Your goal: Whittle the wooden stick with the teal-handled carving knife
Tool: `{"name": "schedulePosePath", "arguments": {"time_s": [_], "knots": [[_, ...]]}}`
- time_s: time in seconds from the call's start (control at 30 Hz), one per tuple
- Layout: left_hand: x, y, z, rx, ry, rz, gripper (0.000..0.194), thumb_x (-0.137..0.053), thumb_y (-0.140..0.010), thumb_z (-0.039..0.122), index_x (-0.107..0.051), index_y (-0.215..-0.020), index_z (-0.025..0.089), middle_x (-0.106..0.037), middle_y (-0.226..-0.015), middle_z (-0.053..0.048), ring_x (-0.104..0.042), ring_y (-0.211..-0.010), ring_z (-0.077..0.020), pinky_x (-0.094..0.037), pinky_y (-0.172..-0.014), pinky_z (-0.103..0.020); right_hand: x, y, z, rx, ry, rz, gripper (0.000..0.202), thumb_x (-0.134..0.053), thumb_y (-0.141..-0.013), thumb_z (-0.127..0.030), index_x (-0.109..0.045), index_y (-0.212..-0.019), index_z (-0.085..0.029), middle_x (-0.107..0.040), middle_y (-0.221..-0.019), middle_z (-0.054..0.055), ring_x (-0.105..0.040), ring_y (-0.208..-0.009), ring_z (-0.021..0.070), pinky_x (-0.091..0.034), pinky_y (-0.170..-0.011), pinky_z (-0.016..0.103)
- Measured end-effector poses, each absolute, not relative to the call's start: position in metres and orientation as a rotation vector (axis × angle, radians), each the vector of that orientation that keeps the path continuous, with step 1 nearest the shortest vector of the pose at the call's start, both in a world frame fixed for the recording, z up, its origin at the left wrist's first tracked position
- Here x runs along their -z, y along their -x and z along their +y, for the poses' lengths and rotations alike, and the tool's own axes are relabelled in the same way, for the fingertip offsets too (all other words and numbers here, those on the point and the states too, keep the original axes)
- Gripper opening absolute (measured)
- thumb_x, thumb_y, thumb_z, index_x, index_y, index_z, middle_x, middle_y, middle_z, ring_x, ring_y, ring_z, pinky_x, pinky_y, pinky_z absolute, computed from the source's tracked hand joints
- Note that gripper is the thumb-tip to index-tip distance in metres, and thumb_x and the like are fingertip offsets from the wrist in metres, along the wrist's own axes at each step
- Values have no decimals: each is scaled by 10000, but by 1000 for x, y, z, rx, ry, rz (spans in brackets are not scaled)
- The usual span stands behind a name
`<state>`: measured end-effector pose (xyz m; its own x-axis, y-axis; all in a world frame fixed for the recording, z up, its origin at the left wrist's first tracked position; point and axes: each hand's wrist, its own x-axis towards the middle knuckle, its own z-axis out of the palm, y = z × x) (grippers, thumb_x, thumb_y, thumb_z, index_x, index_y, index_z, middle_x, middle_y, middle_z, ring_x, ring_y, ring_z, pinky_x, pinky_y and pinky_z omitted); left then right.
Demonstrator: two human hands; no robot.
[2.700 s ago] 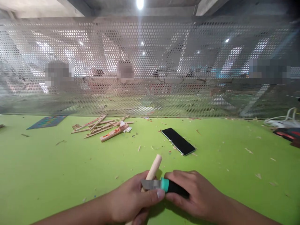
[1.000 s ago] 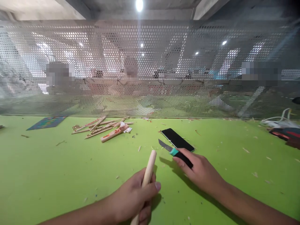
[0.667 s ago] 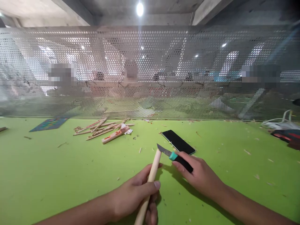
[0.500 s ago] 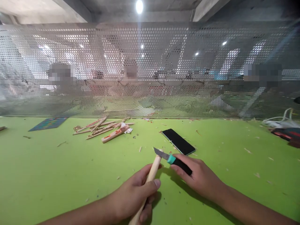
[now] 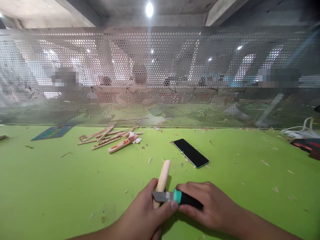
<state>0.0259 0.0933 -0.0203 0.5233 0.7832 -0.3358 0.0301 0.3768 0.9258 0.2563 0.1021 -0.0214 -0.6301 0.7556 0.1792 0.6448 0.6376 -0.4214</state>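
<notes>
Two hands work over one green table [image 5: 62, 186], each holding one thing. The left hand [image 5: 146, 210] has its fingers closed round one pale wooden stick [image 5: 164, 175], which slants up and away from the palm with its far end free above the tabletop; the lower fingers are partly hidden. The right hand [image 5: 211, 204] has its fingers curled tightly round the black handle of one knife [image 5: 177, 196], whose single blade lies across the stick just above the left thumb, the teal collar close to that thumb's tip. Beyond the hands, one phone [image 5: 191, 152], its screen dark, lies flat and slantwise. To its left is one loose pile of thin sticks [image 5: 105, 135], too tangled to count, with one thicker wood piece [image 5: 122, 145] marked in orange-red at its front and one crumpled white scrap [image 5: 135, 137] at that piece's far end. Farther left lies one patterned sheet [image 5: 52, 132]; at the right edge sit one red-and-black object [image 5: 306, 146] and some white cable [image 5: 297, 131]. Many shavings [image 5: 265, 163], more than can be counted, dot the surface, and one perforated screen [image 5: 155, 110] stands across the back
</notes>
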Motion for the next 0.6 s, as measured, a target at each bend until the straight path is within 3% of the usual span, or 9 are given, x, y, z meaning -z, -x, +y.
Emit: {"name": "schedulePosePath", "arguments": {"time_s": [0.17,0.33,0.4,0.6], "knots": [[10,-28,92,-534,-1162,991,440,-644,-894,573,-414,-1048,231,-376,-508,157,-319,-287,-42,-266,-268,-144,22,-254,102,-368,1166,-2467,461,-445,-1048,-589,-659,-1114,-185,-723,-840,64,-674,-706,212,-474,-615,307],[7,-27,92,-451,-1261,1108,308,-522,-975,480,-430,-1111,219,-408,-499,135,-343,-303,-68,-270,-253,-153,21,-274,124,-403,1379,-2188,537,-367,-1066,-598,-678,-1155,-169,-716,-730,57,-603,-475,170,-421,-405,271],[9,-25,92,-434,-1288,1127,315,-516,-976,494,-433,-1112,223,-392,-489,137,-342,-303,-72,-256,-248,-154,21,-283,131,-341,1427,-2124,520,-395,-1062,-584,-660,-1226,-168,-727,-740,57,-607,-473,176,-422,-406,279],[16,-21,99,-420,-1238,1018,471,-610,-920,565,-411,-1151,205,-422,-436,130,-387,-307,-90,-309,-274,-160,22,-277,125,-365,1288,-2263,411,-459,-1059,-527,-653,-1208,-197,-765,-972,82,-716,-770,220,-524,-644,314]]}}
